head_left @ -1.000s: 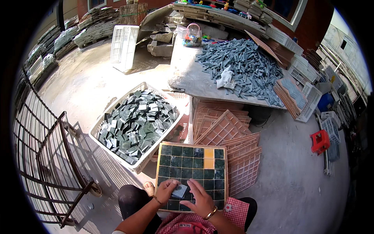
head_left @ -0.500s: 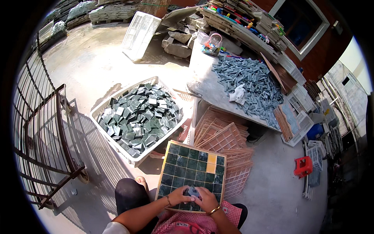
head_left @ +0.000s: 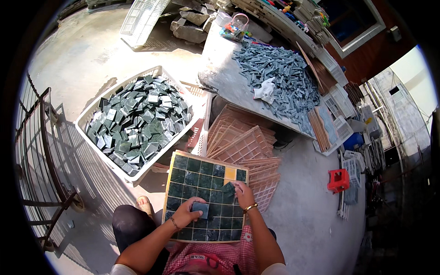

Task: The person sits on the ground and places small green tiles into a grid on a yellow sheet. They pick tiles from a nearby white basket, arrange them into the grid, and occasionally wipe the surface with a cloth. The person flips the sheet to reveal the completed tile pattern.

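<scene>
On the lap, the grid tray point(head_left: 176, 160) is nearly full of dark green tiles; one yellow cell point(head_left: 229, 173) near its top right corner shows empty. The left hand point(head_left: 185, 213) pinches a loose tile point(head_left: 200, 210) over the tray's middle; the right hand point(head_left: 242, 192) presses fingertips on another tile point(head_left: 228, 188) just below that cell.

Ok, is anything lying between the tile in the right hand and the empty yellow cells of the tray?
Nothing visible: the right hand holds its green tile just below the empty yellow cells of the tray.

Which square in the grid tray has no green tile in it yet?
The yellow square in the tray's top row, second from the right; every other cell there holds a dark green tile.
</scene>
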`<state>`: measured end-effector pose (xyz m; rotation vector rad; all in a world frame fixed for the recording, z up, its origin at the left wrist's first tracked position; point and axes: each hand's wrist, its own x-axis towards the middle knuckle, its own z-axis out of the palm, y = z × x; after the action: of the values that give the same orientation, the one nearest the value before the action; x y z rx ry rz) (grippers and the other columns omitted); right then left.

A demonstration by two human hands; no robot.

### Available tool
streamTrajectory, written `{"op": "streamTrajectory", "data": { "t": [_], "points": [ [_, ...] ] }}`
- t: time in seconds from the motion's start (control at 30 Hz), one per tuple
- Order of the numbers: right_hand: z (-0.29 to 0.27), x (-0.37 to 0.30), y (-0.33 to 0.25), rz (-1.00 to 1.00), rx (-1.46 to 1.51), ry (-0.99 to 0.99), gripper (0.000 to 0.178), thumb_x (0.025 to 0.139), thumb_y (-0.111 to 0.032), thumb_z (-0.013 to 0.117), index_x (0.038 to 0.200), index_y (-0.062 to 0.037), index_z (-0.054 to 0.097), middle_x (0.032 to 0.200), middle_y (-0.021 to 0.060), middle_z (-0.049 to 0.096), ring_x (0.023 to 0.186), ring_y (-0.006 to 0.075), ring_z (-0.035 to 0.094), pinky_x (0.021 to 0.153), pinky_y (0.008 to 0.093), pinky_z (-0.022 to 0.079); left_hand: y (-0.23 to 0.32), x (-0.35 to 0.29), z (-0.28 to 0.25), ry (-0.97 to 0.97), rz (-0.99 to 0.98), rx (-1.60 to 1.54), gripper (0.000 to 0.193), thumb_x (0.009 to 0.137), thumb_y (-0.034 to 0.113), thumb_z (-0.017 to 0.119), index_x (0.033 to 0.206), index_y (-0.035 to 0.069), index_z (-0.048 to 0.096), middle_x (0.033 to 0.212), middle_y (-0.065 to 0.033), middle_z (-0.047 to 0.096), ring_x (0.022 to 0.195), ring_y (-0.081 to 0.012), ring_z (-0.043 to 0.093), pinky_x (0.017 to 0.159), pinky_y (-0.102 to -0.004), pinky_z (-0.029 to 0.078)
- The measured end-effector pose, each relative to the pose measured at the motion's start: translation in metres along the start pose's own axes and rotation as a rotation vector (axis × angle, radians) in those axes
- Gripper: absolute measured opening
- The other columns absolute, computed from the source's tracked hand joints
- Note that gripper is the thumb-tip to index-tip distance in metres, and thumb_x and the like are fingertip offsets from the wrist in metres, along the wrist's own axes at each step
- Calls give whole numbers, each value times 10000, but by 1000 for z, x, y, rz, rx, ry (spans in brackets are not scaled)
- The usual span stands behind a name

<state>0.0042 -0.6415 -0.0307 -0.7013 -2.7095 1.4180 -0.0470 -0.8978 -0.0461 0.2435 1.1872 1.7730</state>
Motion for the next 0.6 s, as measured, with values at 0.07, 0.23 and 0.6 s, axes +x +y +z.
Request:
{"op": "streamTrajectory", "data": {
  "t": [0.07,0.23,0.6],
  "points": [
    [-7,22,14,-225,-196,59,220,814,-54,481,1012,-45,576,919,119,620,745,232,602,675,320,473,0,3,-1,1,-6,8,345,782,-12,532,1113,61,468,906,-27,541,738,-93,522,596,-219,452],
    [-12,48,14,-195,-333,1,213,778,-81,543,982,-89,605,934,137,592,854,312,565,752,386,451,3,10,-6,32,-44,-42,390,778,-33,511,1149,67,443,945,-26,539,800,-97,532,635,-232,469],
    [-4,29,-5,-226,-722,-189,432,712,-90,651,1131,-118,550,965,99,516,847,242,553,726,332,462,3,21,-10,40,0,-99,404,766,-67,509,1144,64,451,982,-26,537,832,-92,535,656,-226,466]
  ]
}}
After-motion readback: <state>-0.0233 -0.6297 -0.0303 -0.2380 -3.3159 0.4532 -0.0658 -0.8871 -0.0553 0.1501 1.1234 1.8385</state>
